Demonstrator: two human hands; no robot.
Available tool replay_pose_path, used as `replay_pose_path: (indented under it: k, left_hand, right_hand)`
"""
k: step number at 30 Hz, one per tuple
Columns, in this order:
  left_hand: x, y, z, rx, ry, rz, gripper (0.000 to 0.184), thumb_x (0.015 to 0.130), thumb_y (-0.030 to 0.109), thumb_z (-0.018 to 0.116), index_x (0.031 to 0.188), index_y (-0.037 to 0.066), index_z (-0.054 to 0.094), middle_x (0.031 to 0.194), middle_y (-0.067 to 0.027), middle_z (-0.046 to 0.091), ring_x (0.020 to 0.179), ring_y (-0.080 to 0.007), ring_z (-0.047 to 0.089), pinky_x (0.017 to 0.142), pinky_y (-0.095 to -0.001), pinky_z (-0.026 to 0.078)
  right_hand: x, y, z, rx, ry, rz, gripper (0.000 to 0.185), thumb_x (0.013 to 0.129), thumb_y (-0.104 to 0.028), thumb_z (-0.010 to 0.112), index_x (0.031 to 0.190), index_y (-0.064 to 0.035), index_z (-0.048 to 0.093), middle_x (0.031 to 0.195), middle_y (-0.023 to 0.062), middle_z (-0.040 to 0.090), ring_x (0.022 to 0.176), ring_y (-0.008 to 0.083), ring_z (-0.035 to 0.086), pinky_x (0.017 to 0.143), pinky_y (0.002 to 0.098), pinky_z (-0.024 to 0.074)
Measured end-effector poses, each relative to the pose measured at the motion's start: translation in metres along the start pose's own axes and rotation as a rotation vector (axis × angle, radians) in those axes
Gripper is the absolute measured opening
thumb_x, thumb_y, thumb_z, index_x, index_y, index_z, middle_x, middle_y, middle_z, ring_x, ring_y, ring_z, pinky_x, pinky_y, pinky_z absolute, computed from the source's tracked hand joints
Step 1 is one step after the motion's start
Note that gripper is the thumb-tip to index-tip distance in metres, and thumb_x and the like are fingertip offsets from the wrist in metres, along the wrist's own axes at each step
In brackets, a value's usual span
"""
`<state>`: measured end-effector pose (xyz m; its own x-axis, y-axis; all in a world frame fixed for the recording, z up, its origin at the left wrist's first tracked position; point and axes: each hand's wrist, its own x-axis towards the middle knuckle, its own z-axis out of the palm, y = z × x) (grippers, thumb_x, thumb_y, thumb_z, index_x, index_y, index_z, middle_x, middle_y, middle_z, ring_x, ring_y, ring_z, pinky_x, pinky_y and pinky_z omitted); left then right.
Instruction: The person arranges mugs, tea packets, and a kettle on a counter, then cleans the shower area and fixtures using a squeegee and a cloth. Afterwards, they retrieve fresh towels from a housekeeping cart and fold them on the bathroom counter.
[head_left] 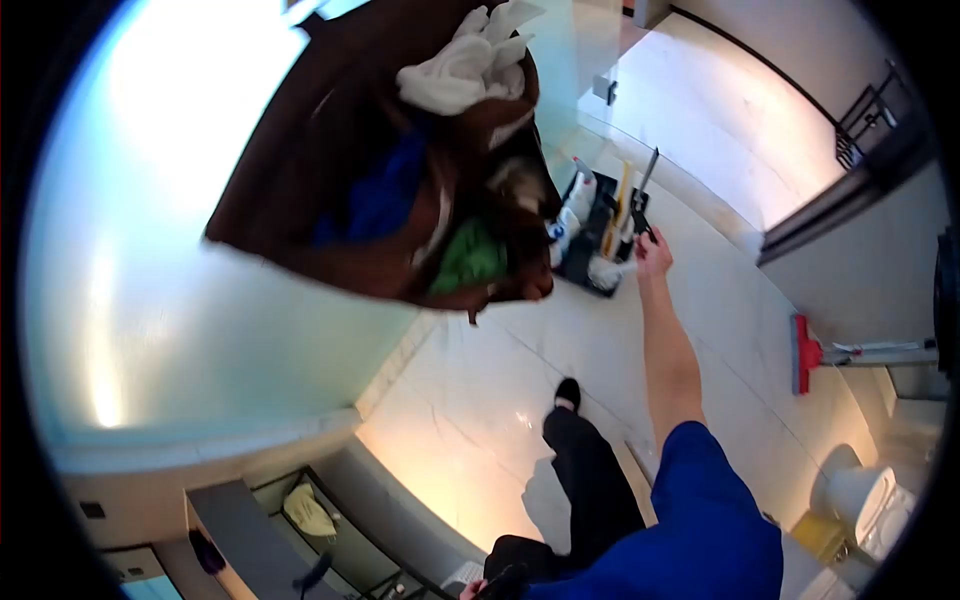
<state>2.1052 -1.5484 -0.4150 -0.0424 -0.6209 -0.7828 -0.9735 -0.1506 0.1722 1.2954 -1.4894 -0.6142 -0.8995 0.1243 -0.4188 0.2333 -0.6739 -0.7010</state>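
My right hand [655, 256] reaches out at the end of my bare forearm, its fingers closed round the dark end of a long thin black tool [643, 198]. The tool's exact kind is unclear. Right beside that hand is a black caddy [603, 228] on the floor. It holds a white spray bottle [575, 205], a yellow-handled item [622, 190] and a whitish crumpled item [606, 270]. My left hand [472, 590] shows only as a few fingertips at the bottom edge, near something black; its grip is hidden.
A brown bag [290, 180] with white cloth [470, 65], blue cloth [385, 185] and green cloth [470, 255] fills the upper left, before frosted glass [200, 350]. A red floor squeegee [800, 353] lies right, above a toilet [860, 495]. Shelving [230, 515] stands lower left.
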Motion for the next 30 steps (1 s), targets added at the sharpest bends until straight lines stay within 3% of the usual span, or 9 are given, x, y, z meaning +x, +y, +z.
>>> replay_pose_path:
  k: [7, 9, 14, 17, 24, 26, 27, 29, 30]
  left_hand:
    - [0.058, 0.131, -0.050, 0.007, 0.150, 0.173, 0.025, 0.082, 0.024, 0.061, 0.089, 0.001, 0.068, 0.076, -0.0100, 0.068, 0.071, -0.0153, 0.064, 0.068, -0.0291, 0.050]
    - [0.055, 0.186, -0.079, 0.089, 0.114, 0.180, 0.025, 0.082, 0.024, 0.061, 0.089, 0.001, 0.068, 0.079, -0.0081, 0.068, 0.072, -0.0146, 0.063, 0.069, -0.0281, 0.050]
    - [0.059, 0.257, -0.107, 0.007, -0.078, 0.131, 0.024, 0.084, 0.022, 0.061, 0.095, 0.002, 0.066, 0.079, -0.0075, 0.067, 0.072, -0.0139, 0.062, 0.068, -0.0281, 0.050]
    - [0.072, 0.283, -0.108, -0.160, -0.176, 0.270, 0.024, 0.085, 0.021, 0.059, 0.097, 0.002, 0.065, 0.077, -0.0091, 0.066, 0.070, -0.0148, 0.063, 0.067, -0.0279, 0.051]
    - [0.027, 0.346, -0.194, -0.471, -0.190, 0.566, 0.027, 0.091, 0.025, 0.055, 0.103, 0.003, 0.063, 0.083, -0.0047, 0.063, 0.077, -0.0139, 0.059, 0.072, -0.0282, 0.051]
    - [-0.002, 0.348, -0.242, -0.892, -0.549, 0.394, 0.048, 0.092, 0.047, 0.046, 0.125, 0.012, 0.051, 0.118, -0.0067, 0.052, 0.105, -0.0183, 0.052, 0.077, -0.0395, 0.053]
    - [-0.020, 0.341, -0.264, -1.102, -0.743, 0.413, 0.056, 0.090, 0.051, 0.048, 0.133, 0.017, 0.041, 0.128, -0.0094, 0.044, 0.114, -0.0241, 0.046, 0.077, -0.0418, 0.053]
    - [-0.020, 0.304, -0.286, -1.512, -1.185, 0.588, 0.085, 0.084, 0.058, 0.052, 0.147, 0.020, 0.011, 0.146, -0.0123, 0.026, 0.132, -0.0288, 0.030, 0.082, -0.0421, 0.051]
    - [-0.015, 0.282, -0.297, -1.362, -0.785, 0.982, 0.072, 0.081, 0.047, 0.058, 0.136, 0.015, 0.026, 0.132, -0.0117, 0.038, 0.119, -0.0256, 0.040, 0.080, -0.0375, 0.051]
  right_hand:
    - [0.057, 0.082, 0.004, -1.115, 0.097, -0.377, 0.050, 0.086, -0.010, 0.061, 0.131, -0.0026, 0.042, 0.105, 0.0086, 0.056, 0.083, 0.0119, 0.057, 0.068, 0.0220, 0.0449]
    - [-0.011, 0.031, 0.069, -0.561, 0.059, -0.423, 0.039, 0.086, -0.010, 0.059, 0.121, 0.0020, 0.049, 0.103, 0.0105, 0.060, 0.092, 0.0184, 0.057, 0.081, 0.0299, 0.0457]
    - [-0.258, -0.155, 0.251, -0.357, -0.685, -0.888, 0.018, 0.080, 0.003, 0.061, 0.097, 0.0032, 0.056, 0.078, 0.0092, 0.061, 0.062, 0.0164, 0.056, 0.060, 0.0281, 0.0463]
    - [-0.327, -0.181, 0.340, -1.051, -1.152, -1.237, 0.018, 0.073, -0.017, 0.067, 0.088, -0.0072, 0.064, 0.085, 0.0059, 0.063, 0.075, 0.0249, 0.057, 0.065, 0.0356, 0.0436]
    - [-0.417, -0.212, 0.346, -0.869, -0.896, -0.591, 0.014, 0.090, -0.010, 0.053, 0.094, 0.0029, 0.059, 0.084, 0.0079, 0.062, 0.078, 0.0214, 0.057, 0.072, 0.0333, 0.0468]
    - [-0.509, -0.161, 0.319, -2.185, -0.709, -1.858, 0.024, 0.091, -0.011, 0.047, 0.107, 0.0040, 0.056, 0.103, 0.0108, 0.060, 0.091, 0.0223, 0.056, 0.085, 0.0354, 0.0444]
    - [-0.547, -0.140, 0.306, -2.069, -0.978, -1.785, 0.023, 0.092, -0.013, 0.047, 0.106, 0.0024, 0.056, 0.101, 0.0095, 0.059, 0.090, 0.0208, 0.055, 0.084, 0.0343, 0.0440]
    - [-0.620, -0.088, 0.289, -1.152, -1.589, -0.333, 0.021, 0.093, -0.016, 0.047, 0.105, -0.0008, 0.056, 0.097, 0.0070, 0.058, 0.088, 0.0179, 0.053, 0.081, 0.0321, 0.0431]
    - [-0.653, -0.067, 0.285, -1.114, -1.712, -0.056, 0.021, 0.093, -0.018, 0.048, 0.104, -0.0023, 0.056, 0.094, 0.0057, 0.058, 0.086, 0.0164, 0.053, 0.080, 0.0310, 0.0427]
